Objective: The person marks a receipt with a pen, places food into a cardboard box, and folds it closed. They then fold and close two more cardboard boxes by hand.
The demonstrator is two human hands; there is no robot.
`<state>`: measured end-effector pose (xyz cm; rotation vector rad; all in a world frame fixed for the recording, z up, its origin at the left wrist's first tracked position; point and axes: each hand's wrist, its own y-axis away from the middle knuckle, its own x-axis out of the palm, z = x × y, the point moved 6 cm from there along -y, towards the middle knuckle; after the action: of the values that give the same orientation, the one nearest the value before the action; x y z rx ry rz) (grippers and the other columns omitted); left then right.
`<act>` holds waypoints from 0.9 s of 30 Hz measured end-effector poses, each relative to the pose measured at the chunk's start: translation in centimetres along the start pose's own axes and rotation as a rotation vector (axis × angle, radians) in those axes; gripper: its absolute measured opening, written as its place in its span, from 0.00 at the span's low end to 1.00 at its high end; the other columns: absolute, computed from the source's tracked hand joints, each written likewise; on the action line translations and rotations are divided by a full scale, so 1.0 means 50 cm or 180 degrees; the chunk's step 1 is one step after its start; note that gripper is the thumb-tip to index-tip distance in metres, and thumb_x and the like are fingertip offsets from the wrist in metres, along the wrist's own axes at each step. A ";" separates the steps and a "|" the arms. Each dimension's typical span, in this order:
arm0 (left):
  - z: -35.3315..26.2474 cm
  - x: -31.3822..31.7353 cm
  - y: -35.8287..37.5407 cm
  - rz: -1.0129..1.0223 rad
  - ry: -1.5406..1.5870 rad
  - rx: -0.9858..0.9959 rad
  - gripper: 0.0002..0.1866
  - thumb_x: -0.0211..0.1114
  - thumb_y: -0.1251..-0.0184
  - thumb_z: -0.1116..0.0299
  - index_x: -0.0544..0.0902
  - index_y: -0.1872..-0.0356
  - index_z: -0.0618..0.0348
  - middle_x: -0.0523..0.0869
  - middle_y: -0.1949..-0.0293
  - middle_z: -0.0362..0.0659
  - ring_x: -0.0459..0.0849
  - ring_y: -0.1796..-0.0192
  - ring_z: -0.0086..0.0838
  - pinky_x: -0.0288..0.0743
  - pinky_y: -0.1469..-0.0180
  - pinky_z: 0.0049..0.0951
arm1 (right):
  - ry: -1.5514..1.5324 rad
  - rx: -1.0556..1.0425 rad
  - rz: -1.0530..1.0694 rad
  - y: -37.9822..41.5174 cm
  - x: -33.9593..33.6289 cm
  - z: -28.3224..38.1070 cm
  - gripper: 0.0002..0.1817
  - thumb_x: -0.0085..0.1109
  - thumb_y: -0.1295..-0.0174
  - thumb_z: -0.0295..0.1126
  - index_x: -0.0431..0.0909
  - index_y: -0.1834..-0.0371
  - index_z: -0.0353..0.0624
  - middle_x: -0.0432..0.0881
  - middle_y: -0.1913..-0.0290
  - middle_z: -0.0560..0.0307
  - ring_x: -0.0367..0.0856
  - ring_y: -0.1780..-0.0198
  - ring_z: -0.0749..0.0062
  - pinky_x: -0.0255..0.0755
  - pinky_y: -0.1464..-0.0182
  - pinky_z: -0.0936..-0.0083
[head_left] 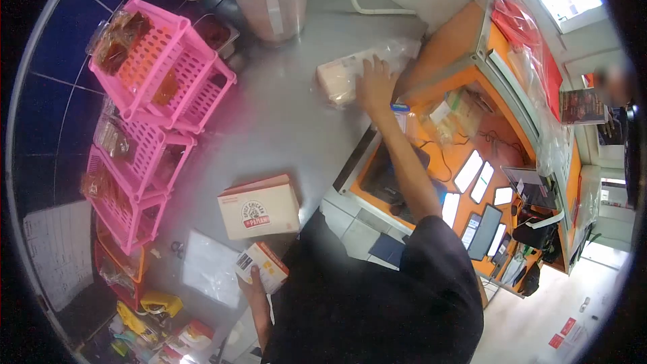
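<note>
Bundle of pale material in clear plastic wrap [333, 82] lies at the upper centre of the frame, under your right hand [376, 87]; those fingers look loosely spread, but whether they grip, I cannot tell. At lower left, your left hand [253, 291] holds a small white-and-orange cardboard box [272, 269]; squeeze lightly, as thin card could crease.

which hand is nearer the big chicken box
Left hand: it holds the small box close to the big chicken box. The right hand is farther off, at the plastic-wrapped pack.
</note>
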<state>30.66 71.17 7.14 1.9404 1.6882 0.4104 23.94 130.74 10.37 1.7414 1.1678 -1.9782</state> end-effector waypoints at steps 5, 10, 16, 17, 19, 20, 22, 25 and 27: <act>0.012 0.011 -0.028 -0.0115 -0.0243 -0.0158 0.31 0.65 0.25 0.63 0.65 0.28 0.64 0.80 0.41 0.51 0.83 0.44 0.35 0.81 0.46 0.34 | -0.0778 0.0524 0.0283 0.031 0.013 -0.023 0.24 0.65 0.36 0.43 0.78 0.37 0.52 0.75 0.42 0.49 0.74 0.40 0.51 0.71 0.44 0.49; 0.021 0.002 -0.017 -0.0188 -0.0093 -0.0082 0.30 0.65 0.25 0.64 0.65 0.28 0.64 0.80 0.42 0.52 0.83 0.45 0.35 0.81 0.46 0.34 | -0.0744 0.0367 0.0417 0.031 0.028 -0.024 0.22 0.63 0.35 0.41 0.79 0.37 0.58 0.74 0.47 0.50 0.75 0.44 0.52 0.74 0.48 0.50; 0.048 -0.007 -0.020 -0.0179 -0.0042 -0.0072 0.29 0.66 0.26 0.64 0.66 0.30 0.64 0.81 0.43 0.51 0.83 0.46 0.34 0.81 0.46 0.34 | -0.0807 0.0206 0.0272 0.044 0.020 -0.011 0.19 0.62 0.35 0.38 0.82 0.40 0.58 0.73 0.50 0.51 0.75 0.47 0.52 0.74 0.47 0.50; 0.058 -0.011 -0.024 -0.0140 -0.0089 -0.0021 0.29 0.66 0.26 0.64 0.67 0.30 0.64 0.81 0.44 0.51 0.83 0.46 0.34 0.81 0.47 0.34 | -0.0839 0.0211 0.0305 0.044 0.022 -0.012 0.19 0.62 0.35 0.37 0.82 0.40 0.58 0.73 0.49 0.51 0.75 0.47 0.52 0.74 0.46 0.50; 0.060 -0.012 -0.026 -0.0117 -0.0144 0.0095 0.29 0.67 0.27 0.63 0.68 0.31 0.64 0.81 0.44 0.50 0.83 0.46 0.33 0.81 0.47 0.34 | -0.0882 0.0188 0.0329 0.042 0.026 -0.011 0.19 0.62 0.35 0.37 0.82 0.40 0.58 0.73 0.49 0.51 0.75 0.46 0.52 0.74 0.45 0.50; 0.051 -0.008 -0.023 -0.0090 -0.0206 0.0210 0.28 0.67 0.27 0.63 0.68 0.32 0.64 0.81 0.45 0.50 0.83 0.47 0.33 0.81 0.47 0.34 | -0.0920 0.0238 0.0341 0.043 0.031 -0.013 0.20 0.62 0.35 0.37 0.82 0.39 0.58 0.74 0.48 0.51 0.75 0.45 0.52 0.75 0.45 0.49; 0.012 0.012 0.003 -0.0154 -0.0066 0.0116 0.28 0.68 0.27 0.62 0.69 0.34 0.65 0.82 0.45 0.50 0.83 0.47 0.33 0.80 0.46 0.34 | -0.0979 0.0237 0.0353 0.040 0.031 -0.011 0.20 0.62 0.35 0.37 0.81 0.39 0.58 0.74 0.47 0.51 0.75 0.45 0.51 0.75 0.44 0.49; 0.042 -0.020 0.003 -0.0223 0.0066 0.0184 0.28 0.68 0.27 0.61 0.70 0.34 0.65 0.82 0.46 0.49 0.83 0.47 0.33 0.79 0.45 0.33 | -0.0586 0.0247 0.0528 0.021 0.044 -0.017 0.22 0.63 0.37 0.40 0.80 0.38 0.52 0.74 0.40 0.48 0.78 0.42 0.45 0.77 0.45 0.47; 0.040 -0.037 0.003 -0.0216 0.0077 0.0364 0.28 0.68 0.27 0.61 0.70 0.34 0.65 0.82 0.46 0.49 0.83 0.47 0.33 0.79 0.44 0.33 | -0.0640 0.0294 0.0874 -0.022 0.112 -0.061 0.22 0.64 0.38 0.41 0.81 0.42 0.47 0.77 0.42 0.46 0.81 0.44 0.43 0.78 0.46 0.47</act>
<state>31.55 68.99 5.83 1.9590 1.8237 0.3193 24.01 135.29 5.76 1.6005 0.7403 -2.0074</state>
